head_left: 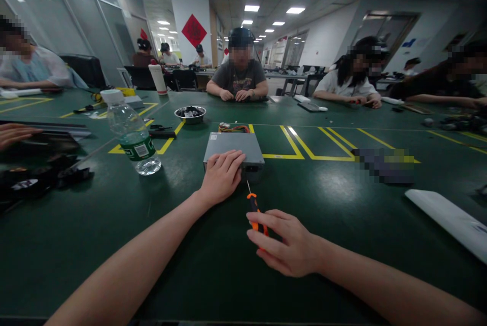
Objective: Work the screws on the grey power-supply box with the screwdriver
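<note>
A grey metal computer power supply lies on the green table in front of me, its coloured cables coming out at the far side. My left hand lies over its near left part, fingers stretched flat across the top. In my right hand is an orange and black screwdriver, gripped by the handle. Its thin shaft points away from me, toward the near face of the power supply beside a dark socket. Whether the tip touches the metal I cannot tell.
A water bottle stands to the left, with a metal bowl of small dark parts behind it. Black parts lie at far left near another person's hand. A white elongated object rests at right. Several people sit around.
</note>
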The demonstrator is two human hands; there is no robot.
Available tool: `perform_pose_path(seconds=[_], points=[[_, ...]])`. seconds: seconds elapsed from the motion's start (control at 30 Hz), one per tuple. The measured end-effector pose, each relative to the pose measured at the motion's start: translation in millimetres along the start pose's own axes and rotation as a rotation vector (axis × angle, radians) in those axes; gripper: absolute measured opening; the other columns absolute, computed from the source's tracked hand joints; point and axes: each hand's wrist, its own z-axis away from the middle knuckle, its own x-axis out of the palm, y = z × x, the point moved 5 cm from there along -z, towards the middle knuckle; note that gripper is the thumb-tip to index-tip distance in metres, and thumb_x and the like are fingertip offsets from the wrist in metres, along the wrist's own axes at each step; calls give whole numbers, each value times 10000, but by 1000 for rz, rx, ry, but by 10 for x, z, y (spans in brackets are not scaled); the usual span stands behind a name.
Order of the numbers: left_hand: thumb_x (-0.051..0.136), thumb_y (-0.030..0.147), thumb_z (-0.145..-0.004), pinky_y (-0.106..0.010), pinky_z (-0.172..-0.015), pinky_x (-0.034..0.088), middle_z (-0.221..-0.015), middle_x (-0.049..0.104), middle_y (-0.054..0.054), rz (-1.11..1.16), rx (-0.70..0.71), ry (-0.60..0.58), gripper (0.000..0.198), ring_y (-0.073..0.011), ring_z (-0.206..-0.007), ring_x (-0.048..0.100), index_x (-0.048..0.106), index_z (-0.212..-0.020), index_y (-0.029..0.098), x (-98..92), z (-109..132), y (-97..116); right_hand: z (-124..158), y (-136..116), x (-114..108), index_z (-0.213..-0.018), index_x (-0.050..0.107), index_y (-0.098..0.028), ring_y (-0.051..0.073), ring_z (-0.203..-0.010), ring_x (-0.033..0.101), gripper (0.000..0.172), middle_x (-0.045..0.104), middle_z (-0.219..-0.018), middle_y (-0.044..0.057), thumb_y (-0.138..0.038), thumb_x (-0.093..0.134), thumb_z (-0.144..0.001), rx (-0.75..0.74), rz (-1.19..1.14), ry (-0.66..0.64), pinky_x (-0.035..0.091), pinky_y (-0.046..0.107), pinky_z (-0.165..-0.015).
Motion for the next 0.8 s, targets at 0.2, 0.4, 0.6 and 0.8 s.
perform_pose_path(seconds=[0.2,0.4,0.6,0.8], points=[[398,203,-872,-384,-924,282,-1259,530,-67,15,-10,-8,349,-207,-1169,459,458,-1216,199,13,1,-11,34,-20,-25,-1064,537,-128,161,-790,621,288,621,-1000,167,-232,583,-800,-42,131,-3,491,266,-626],[403,204,-872,-382,-911,291,-1243,542,-67,19,-14,5,337,-205,-1151,472,470,-1203,201,1,-2,-6,20,22,-56,-966,489,-86,163,-919,608,252,645,-968,174,-277,568,-822,13,18,61,502,244,-660],[407,205,-870,-385,-914,289,-1245,541,-71,21,-16,2,340,-208,-1152,472,468,-1205,199,5,0,-8,30,9,-24,-1122,487,-124,185,-875,619,308,607,-1066,193,-210,501,-827,-44,52,-54,505,291,-675],[408,208,-872,-377,-922,283,-1243,543,-58,4,-6,7,328,-196,-1151,471,469,-1194,194,-1,-3,-4,52,-3,-60,-1040,522,-115,164,-758,624,288,624,-1038,189,-245,598,-794,-49,137,-14,496,271,-610]])
